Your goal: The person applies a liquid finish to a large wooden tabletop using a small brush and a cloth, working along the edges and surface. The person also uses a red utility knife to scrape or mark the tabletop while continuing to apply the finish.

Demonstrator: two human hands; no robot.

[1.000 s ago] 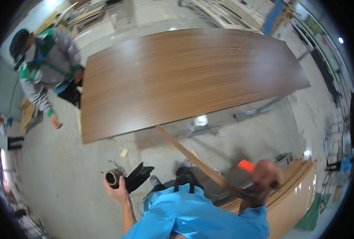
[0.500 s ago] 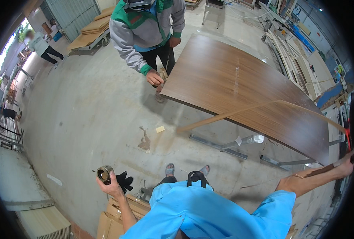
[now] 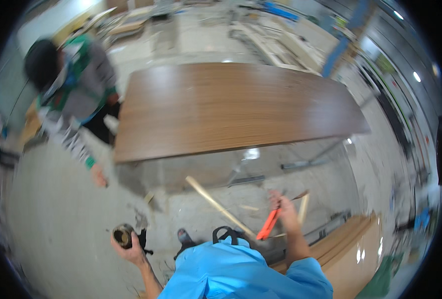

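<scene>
My left hand (image 3: 130, 251) grips a round, hollow, brownish thing like a roll of tape (image 3: 123, 236), its opening turned up. A black glove (image 3: 143, 241) hangs beside those fingers. On the right, my right hand (image 3: 282, 205) is closed on an orange-red narrow tool (image 3: 268, 225); motion blur hides its kind. A long, thin light-brown strip (image 3: 213, 203) slants down to the tool's lower end, and another length of strip (image 3: 304, 209) shows beyond the hand. Whether that hand grips the strip too is unclear. Ahead lies a large wood-grain panel (image 3: 231, 107), raised above the floor, touched by neither hand.
A co-worker (image 3: 81, 84) in grey and green stands at the panel's left end, one hand (image 3: 99, 177) lowered. Metal supports (image 3: 246, 180) show under the panel. Stacked brown boards or cartons (image 3: 335, 244) lie at my right. Long boards (image 3: 280, 45) are piled behind.
My view has swung to the right. My right arm has come in from far right toward my body, bringing the orange-red tool and strip. The co-worker's hand has left the panel's corner.
</scene>
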